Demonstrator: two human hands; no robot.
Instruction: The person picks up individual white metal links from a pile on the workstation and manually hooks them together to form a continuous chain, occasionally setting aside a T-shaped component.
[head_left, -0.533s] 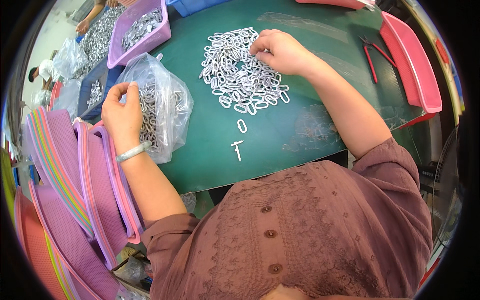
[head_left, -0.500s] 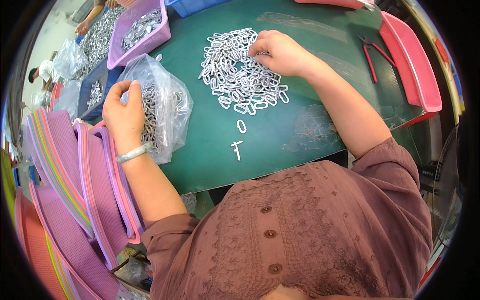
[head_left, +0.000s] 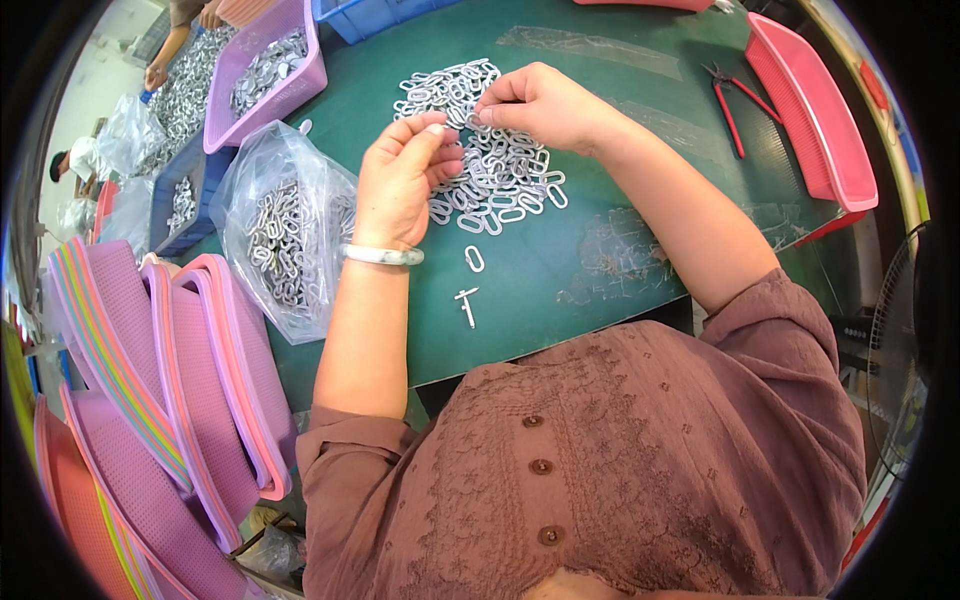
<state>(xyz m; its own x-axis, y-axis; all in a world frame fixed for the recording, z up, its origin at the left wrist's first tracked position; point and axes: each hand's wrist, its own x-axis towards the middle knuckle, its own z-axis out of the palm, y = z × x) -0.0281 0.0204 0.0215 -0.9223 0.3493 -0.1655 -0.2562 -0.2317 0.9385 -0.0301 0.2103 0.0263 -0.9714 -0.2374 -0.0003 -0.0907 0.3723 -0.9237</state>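
Links (head_left: 510,185) remain heaped, others already bagged in plastic (head_left: 262,160), while left hand (head_left: 398,182) half-curls and right hand (head_left: 550,110) nearly pinches, any hold unclear.

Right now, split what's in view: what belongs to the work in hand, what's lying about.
Likely in use:
metal link pile, by the left hand and right hand;
clear bag of links.

Apparently lying about:
red-handled pliers;
pink basket beside them.

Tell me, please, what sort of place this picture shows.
Probably a workshop handling small metal parts: silvery links are heaped on the green table, a clear plastic bag holds more, and red-handled pliers lie toward the right.
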